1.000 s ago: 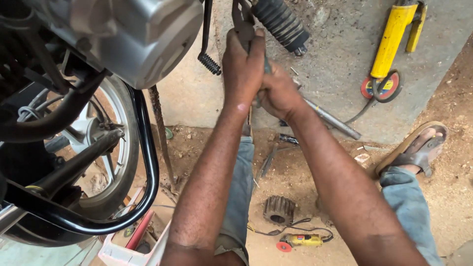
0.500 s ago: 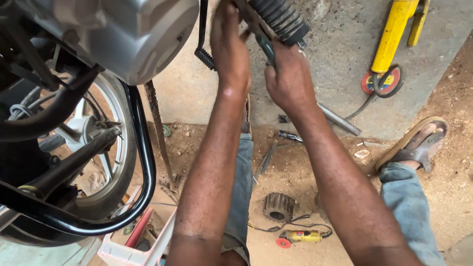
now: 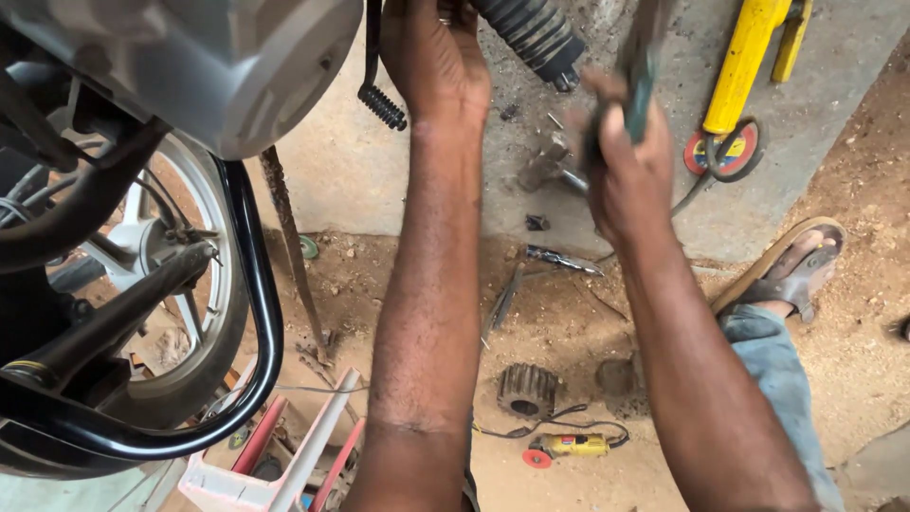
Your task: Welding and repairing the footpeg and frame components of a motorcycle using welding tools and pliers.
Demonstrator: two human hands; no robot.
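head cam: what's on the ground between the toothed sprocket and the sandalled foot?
In the head view, between the sprocket and the sandalled foot there is sandy dirt with a dark lump; the right forearm hides the rest.

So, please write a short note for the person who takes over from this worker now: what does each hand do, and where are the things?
Left hand: raised beside the ribbed black footrest rubber, at or near its mount; grip unclear.
Right hand: closed on a dark hand tool, blurred, held up near the footrest's end.
On the ground: sprocket gear, small yellow tool, loose metal pieces.
Done: cannot tell from this view.
Left: footrest is on the motorcycle, with both hands there.
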